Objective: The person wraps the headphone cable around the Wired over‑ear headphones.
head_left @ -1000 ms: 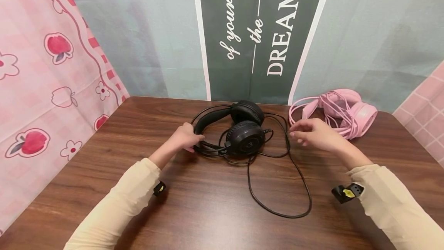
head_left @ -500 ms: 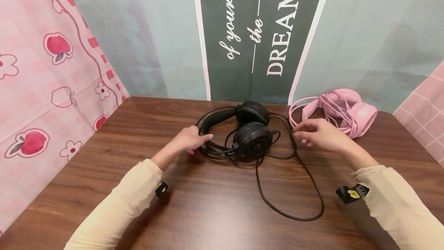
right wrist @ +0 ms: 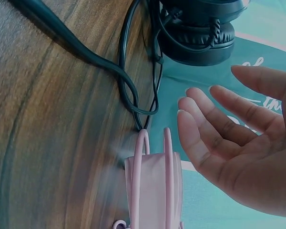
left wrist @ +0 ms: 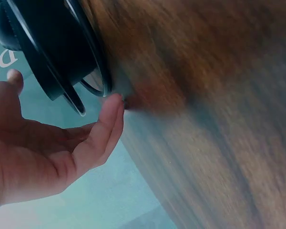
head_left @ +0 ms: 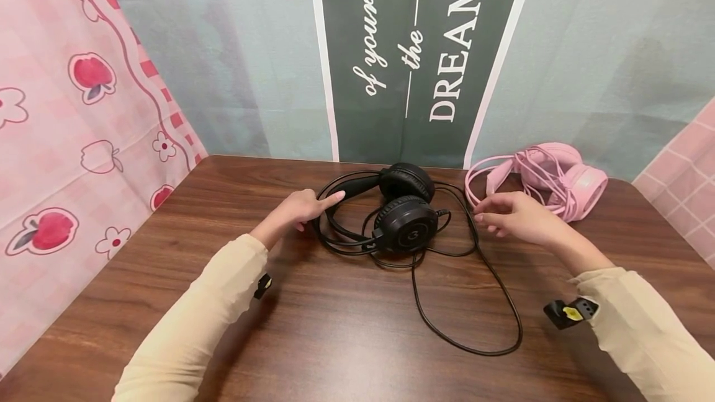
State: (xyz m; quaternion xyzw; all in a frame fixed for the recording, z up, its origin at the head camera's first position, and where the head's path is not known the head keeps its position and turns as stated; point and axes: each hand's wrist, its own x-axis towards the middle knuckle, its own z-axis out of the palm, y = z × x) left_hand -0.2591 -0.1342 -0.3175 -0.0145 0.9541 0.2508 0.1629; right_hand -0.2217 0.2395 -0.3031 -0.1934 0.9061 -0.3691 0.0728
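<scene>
Black over-ear headphones (head_left: 410, 228) lie mid-table, headband to the left and ear cups to the right. My left hand (head_left: 303, 206) is at the left end of the headband, its thumb raised over the band in the head view. In the left wrist view, that hand's loose fingers (left wrist: 107, 124) stay just off the black headband (left wrist: 57, 47), gripping nothing. Relaxed and holding nothing, my right hand (head_left: 522, 219) hovers beside the pink headphones (head_left: 583, 191). Its loosely bent fingers (right wrist: 188, 129) face the black ear cups and the black cable (right wrist: 90, 55) in the right wrist view.
The pink headphones, wrapped in their own pink cord (head_left: 475, 172), sit at the back right by the cloth backdrop (head_left: 603, 48). A loop of black cable (head_left: 519, 327) spreads toward the front of the brown wooden table (head_left: 313, 334). Patterned pink cloth (head_left: 50, 160) hangs at left.
The black headphones and their cable slid right along with my left hand. Since then the left hand has let go of the headband and shifted slightly back; the right hand moved slightly right.
</scene>
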